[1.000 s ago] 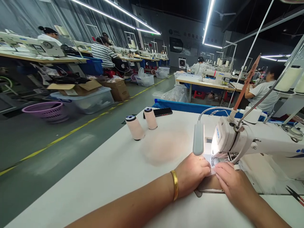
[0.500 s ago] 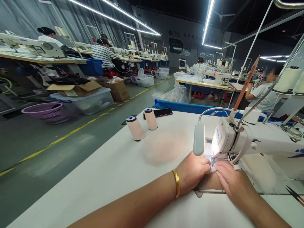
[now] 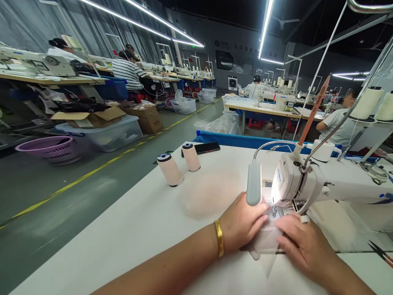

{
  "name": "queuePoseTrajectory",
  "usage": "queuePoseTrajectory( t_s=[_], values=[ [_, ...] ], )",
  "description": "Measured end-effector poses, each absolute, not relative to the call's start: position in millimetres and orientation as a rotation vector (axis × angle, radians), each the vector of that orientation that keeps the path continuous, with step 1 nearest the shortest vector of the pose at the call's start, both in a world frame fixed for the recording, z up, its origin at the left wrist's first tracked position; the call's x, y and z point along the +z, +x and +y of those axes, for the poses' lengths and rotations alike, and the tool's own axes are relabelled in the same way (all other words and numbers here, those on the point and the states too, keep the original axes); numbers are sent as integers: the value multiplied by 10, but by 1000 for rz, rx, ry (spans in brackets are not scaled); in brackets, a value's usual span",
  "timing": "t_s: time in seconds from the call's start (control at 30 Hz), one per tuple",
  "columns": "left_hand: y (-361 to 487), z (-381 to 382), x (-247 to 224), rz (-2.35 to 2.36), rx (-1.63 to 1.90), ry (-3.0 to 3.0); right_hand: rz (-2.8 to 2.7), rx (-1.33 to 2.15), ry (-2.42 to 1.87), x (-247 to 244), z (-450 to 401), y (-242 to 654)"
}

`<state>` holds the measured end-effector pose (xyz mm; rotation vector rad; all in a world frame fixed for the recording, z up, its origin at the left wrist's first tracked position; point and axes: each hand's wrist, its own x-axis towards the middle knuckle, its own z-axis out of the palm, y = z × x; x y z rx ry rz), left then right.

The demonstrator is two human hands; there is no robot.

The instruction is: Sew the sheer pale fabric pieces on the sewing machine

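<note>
A white sewing machine (image 3: pixel 294 180) stands at the right with its needle area lit. My left hand (image 3: pixel 242 219), a gold bangle on its wrist, presses on thin translucent fabric (image 3: pixel 267 239) just left of the presser foot. Right of the needle area, my right hand (image 3: pixel 302 241) has its fingers apart at the fabric's right edge, slightly blurred. Whether its fingertips pinch the fabric is unclear. A grey lamp head (image 3: pixel 254 184) hangs over my left hand. Sheer pale fabric (image 3: pixel 210 194) lies on the white table to the left.
Two thread cones (image 3: pixel 170 170) and a black phone (image 3: pixel 205 148) are at the table's back left. Black-and-red snips (image 3: pixel 380 252) lie at the right edge. Beyond the table are a purple basket (image 3: pixel 50 149), bins, and several people at other machines.
My right hand has moved down and away from the needle, and its fingers have spread. My left hand's fingers have also spread somewhat. Translucent fabric now shows between the hands. The view has shifted slightly.
</note>
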<state>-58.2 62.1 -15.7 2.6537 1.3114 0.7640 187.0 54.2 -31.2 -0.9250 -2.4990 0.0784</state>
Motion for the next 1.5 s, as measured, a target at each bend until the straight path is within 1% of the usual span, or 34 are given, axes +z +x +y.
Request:
queuePoseTrajectory(
  t_s=[0.07,0.17,0.23,0.3,0.47,0.5,0.6,0.67,0.7,0.83,0.9,1.07,1.5],
  values=[
    [-577,645,-218,1385,710,2655,-2569,46,-928,-315,576,1885],
    [-552,620,-250,1343,683,2655,-2409,-330,-1114,-331,732,2020],
    [-531,578,-231,1244,701,2663,-2319,-446,-1166,-333,804,2124],
    [-519,541,-207,1143,721,2673,-2289,-407,-1131,-331,785,2157],
    [-521,510,-233,1001,692,2680,-2500,-41,-926,-363,585,1953],
    [-517,506,-249,1004,687,2677,-2534,-44,-939,-371,585,1930],
    [-488,487,-290,1005,684,2667,-2452,-275,-1047,-375,673,1975],
    [-463,472,-305,989,682,2663,-2374,-359,-1045,-362,722,2040],
    [-454,467,-309,977,681,2663,-2360,-337,-1015,-355,724,2059],
    [-459,474,-309,953,669,2654,-2442,-69,-935,-364,621,2006],
    [-475,488,-302,981,650,2628,-2519,-7,-935,-388,576,1959],
    [-487,494,-291,1027,691,2631,-2577,-37,-899,-418,574,1937],
    [-508,463,-286,1015,731,2681,-2513,-25,-812,-396,566,1900]
  ],
)
